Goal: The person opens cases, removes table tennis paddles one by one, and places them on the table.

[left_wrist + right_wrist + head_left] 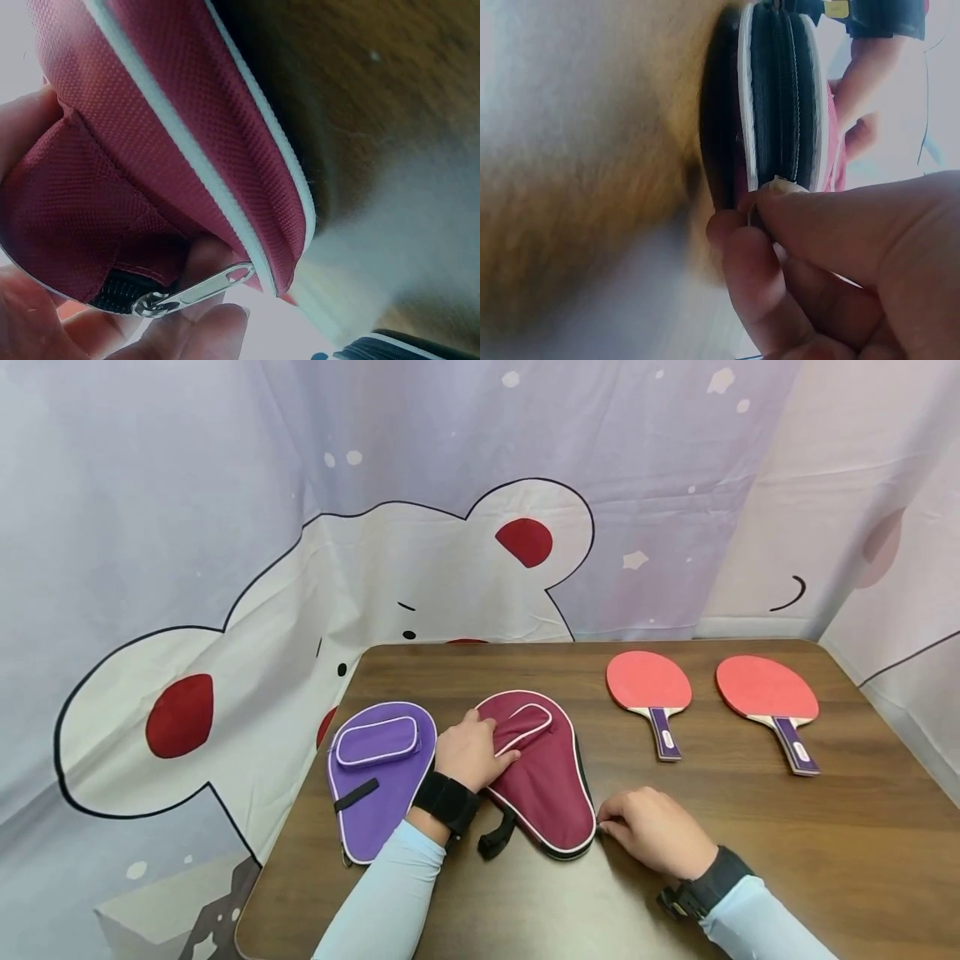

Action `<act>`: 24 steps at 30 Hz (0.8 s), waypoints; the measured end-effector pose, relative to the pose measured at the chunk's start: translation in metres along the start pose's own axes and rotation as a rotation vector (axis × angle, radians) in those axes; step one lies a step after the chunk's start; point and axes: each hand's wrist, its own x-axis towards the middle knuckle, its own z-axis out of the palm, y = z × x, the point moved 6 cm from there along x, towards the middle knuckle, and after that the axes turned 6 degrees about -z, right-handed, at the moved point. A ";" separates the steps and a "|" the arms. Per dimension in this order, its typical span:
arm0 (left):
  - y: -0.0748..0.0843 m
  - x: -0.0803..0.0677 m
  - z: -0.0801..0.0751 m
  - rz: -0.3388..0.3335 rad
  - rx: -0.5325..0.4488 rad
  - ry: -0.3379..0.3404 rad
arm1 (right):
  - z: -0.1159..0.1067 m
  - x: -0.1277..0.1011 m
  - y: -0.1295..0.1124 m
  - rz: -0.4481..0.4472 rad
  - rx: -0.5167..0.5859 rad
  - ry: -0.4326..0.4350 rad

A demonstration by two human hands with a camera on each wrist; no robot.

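A maroon table tennis paddle case (pixel 543 777) with white piping lies on the table, its narrow end toward me. My left hand (pixel 471 753) holds it at the front pocket, fingers and thumb spread around the bulge. In the left wrist view a silver zipper pull (pixel 196 291) hangs by those fingers. At the narrow end, my right hand (pixel 656 831) pinches the case's zipper pull between thumb and index finger; the fingertips mostly hide it. The right wrist view shows the black zipper band (pixel 780 97) between two white edges, running up from the pinch.
A purple paddle case (pixel 378 810) lies left of the maroon one, beside my left wrist. Toward the back right lie two red paddles (pixel 648 681) (pixel 768 687) with purple handles. A black strap (pixel 497 835) sticks out from the maroon case. A patterned curtain (pixel 420 435) hangs behind the table.
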 end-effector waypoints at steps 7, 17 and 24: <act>-0.002 -0.001 0.001 -0.009 0.013 0.008 | 0.004 -0.003 -0.004 -0.024 -0.009 0.006; -0.003 -0.021 -0.014 0.040 0.038 -0.048 | -0.007 0.001 0.023 0.133 -0.065 0.050; -0.006 -0.030 -0.020 0.194 -0.066 -0.125 | -0.019 0.014 0.056 0.225 -0.137 0.079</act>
